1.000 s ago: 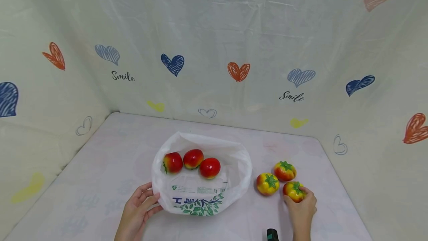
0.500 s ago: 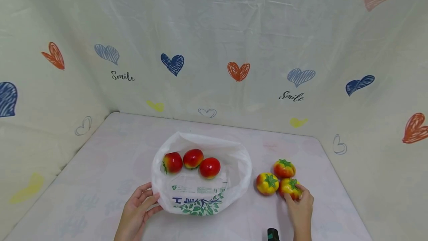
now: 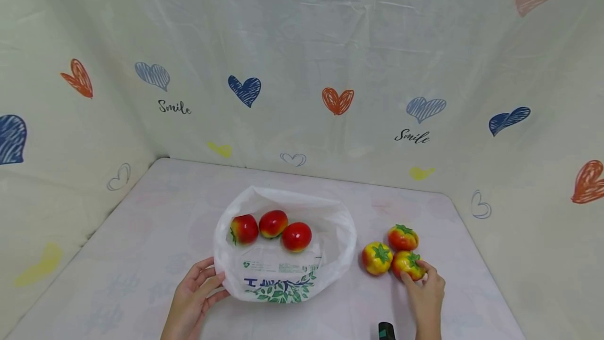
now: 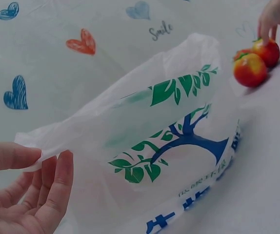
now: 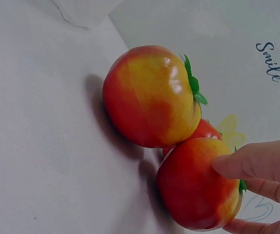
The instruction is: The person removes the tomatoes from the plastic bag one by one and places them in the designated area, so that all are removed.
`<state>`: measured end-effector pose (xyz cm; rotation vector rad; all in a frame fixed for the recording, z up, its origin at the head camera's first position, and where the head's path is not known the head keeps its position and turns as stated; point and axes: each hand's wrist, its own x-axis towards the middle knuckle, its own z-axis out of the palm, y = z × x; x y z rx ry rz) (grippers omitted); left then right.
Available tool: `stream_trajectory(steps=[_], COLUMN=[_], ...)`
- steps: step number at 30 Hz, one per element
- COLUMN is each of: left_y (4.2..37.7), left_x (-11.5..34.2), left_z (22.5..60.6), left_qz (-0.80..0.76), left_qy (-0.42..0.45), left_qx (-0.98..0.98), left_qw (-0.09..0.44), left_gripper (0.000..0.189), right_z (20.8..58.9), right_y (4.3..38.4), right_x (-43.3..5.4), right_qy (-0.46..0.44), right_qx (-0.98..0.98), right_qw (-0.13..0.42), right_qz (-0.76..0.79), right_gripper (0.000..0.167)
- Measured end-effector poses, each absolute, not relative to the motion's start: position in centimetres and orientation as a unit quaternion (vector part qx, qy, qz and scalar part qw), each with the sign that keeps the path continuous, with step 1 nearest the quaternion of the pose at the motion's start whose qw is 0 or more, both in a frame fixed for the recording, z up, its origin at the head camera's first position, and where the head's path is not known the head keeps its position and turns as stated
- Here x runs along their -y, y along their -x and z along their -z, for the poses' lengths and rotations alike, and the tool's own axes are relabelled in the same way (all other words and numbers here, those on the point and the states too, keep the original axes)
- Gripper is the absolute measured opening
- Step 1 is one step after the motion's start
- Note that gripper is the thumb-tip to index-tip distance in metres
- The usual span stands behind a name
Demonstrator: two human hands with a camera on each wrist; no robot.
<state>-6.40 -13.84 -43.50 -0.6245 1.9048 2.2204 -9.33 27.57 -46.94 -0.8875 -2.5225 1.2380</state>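
"What's the table like?"

"Pale, with faint patches of print and rounded far corners."

"And on it?"

"A white plastic bag, mouth open. Just right of the bag sits a yellow-and-red fruit; on that same side, farther from the bag, a second fruit."

"And the third fruit?"

"Also right of the bag; whether it touches the table I can't tell."

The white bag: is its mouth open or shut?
Open: the left hand holds the white bag by its rim, and three red fruits are visible inside.
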Motion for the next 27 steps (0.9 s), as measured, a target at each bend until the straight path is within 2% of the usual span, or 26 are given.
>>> stream_trajectory(steps=[20,23,27], left_y=[6.5,6.5,6.5], left_x=[13.8,13.8,13.8], left_z=[43.3,43.3,43.3], left_qz=[-0.742,-0.741,-0.740], left_qy=[0.209,0.210,0.212], left_qx=[-0.632,-0.634,-0.634], left_qw=[0.076,0.076,0.077], left_gripper=[0.058,0.059,0.058], right_z=[45.2,46.8,51.6], right_y=[9.0,9.7,11.6], right_x=[-27.1,-28.1,-30.7], right_qy=[0.297,0.292,0.294], right_qx=[0.860,0.859,0.858], right_qw=[0.124,0.145,0.174], right_qz=[-0.397,-0.394,-0.384], right_gripper=[0.047,0.047,0.047])
